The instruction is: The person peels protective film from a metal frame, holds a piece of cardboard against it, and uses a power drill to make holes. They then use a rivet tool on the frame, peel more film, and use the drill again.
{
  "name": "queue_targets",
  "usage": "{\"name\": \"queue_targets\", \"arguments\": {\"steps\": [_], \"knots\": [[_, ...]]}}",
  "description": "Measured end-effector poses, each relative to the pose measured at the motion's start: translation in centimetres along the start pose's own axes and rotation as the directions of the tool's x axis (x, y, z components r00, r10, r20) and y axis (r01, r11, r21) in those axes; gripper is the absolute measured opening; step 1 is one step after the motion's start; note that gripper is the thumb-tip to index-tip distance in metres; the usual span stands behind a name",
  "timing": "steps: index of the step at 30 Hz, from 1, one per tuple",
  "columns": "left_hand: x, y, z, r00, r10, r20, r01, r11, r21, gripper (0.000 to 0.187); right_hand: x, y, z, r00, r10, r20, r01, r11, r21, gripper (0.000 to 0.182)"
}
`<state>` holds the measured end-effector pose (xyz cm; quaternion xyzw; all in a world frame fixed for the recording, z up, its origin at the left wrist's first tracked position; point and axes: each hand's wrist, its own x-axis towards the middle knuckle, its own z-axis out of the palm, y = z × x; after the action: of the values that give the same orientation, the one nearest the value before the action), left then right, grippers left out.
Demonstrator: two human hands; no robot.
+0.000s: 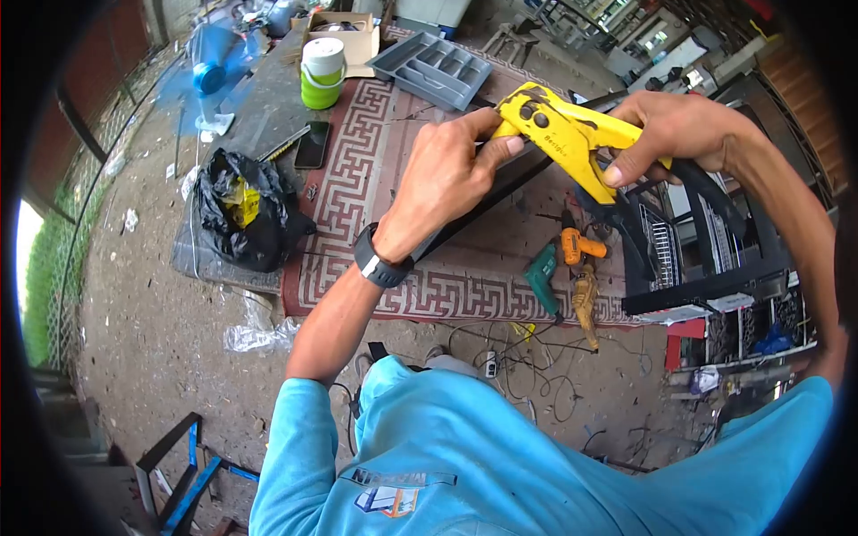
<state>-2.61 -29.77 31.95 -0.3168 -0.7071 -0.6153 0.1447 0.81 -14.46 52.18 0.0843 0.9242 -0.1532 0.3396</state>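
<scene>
One yellow hand tool [559,134], a riveter by the look of it, with black handles; held up above the patterned red mat [375,134], between both hands.
Left hand [442,179]: fingers closed around the head end of the yellow hand tool, thumb and forefinger pinching its tip; one dark wristwatch [380,263] on the wrist.
Right hand [675,129]: wrapped tight about the handle end of the same tool, thumb pressed on the yellow body.
One long black bar [500,192], running under the tool and behind the left hand; whether the tool bites on it cannot be told.
On the mat, below the tool: three power drills, one green [542,279], one orange [579,246], one dull yellow [585,304], lying close together.
At the far edge of the mat: one grey divided tray [433,67].
Beyond the mat: one cardboard box [353,40]; one green and white container [322,71] beside it.
Left of the mat: one black phone [312,145]; one black plastic bag [246,214] with something yellow inside; one blue fan [210,76], blurred.
Right of the mat: one black metal frame [706,259].
Near edge of the mat, on bare ground: loose cables [527,357], count unclear.
One pale blue shirt [500,456], on the person.
</scene>
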Motion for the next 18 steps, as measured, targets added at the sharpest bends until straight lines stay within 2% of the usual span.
{"name": "queue_targets", "arguments": {"steps": [2, 4, 5, 6, 8, 12, 14, 18], "knots": [[-0.1, 0.5, 0.4, 0.995, -0.031, -0.094, 0.035, 0.999, 0.042, 0.022, 0.1, 1.4, -1.0, 0.996, 0.05, 0.069, -0.053, 0.998, 0.035, 0.037], [-0.1, 0.7, 0.4, 0.993, -0.018, -0.115, 0.024, 0.999, 0.046, 0.021, 0.7, 2.7, 0.0, 0.993, -0.059, 0.105, 0.038, 0.981, 0.19, 0.041], [-0.1, 0.5, 0.3, 0.992, 0.004, -0.125, 0.003, 0.998, 0.057, 0.02, 1.3, 2.8, 0.2, 0.963, -0.08, 0.256, 0.004, 0.958, 0.286, 0.043], [-0.1, 0.5, 0.1, 0.991, 0.019, -0.136, -0.01, 0.998, 0.066, 0.02, 1.2, 2.1, 0.0, 0.941, -0.063, 0.334, -0.043, 0.952, 0.302, 0.039], [0.3, 0.1, -0.1, 0.989, -0.005, -0.147, 0.013, 0.999, 0.052, 0.02, 1.0, 1.3, 0.5, 0.956, -0.142, 0.258, 0.02, 0.906, 0.423, 0.034], [0.2, -0.3, 0.0, 0.988, 0.02, -0.15, -0.011, 0.998, 0.061, 0.024, 1.1, 0.9, 1.2, 0.975, -0.053, 0.216, -0.055, 0.885, 0.462, 0.034], [0.0, -0.1, 0.3, 0.985, 0.04, -0.168, -0.024, 0.995, 0.095, 0.023, 1.3, 0.7, 2.3, 0.987, 0.043, 0.154, -0.104, 0.905, 0.413, 0.037], [0.0, -0.1, 0.0, 0.985, 0.068, -0.157, -0.053, 0.994, 0.097, 0.022, 2.1, 1.8, 2.7, 0.987, -0.07, 0.144, 0.029, 0.962, 0.272, 0.035]]}}
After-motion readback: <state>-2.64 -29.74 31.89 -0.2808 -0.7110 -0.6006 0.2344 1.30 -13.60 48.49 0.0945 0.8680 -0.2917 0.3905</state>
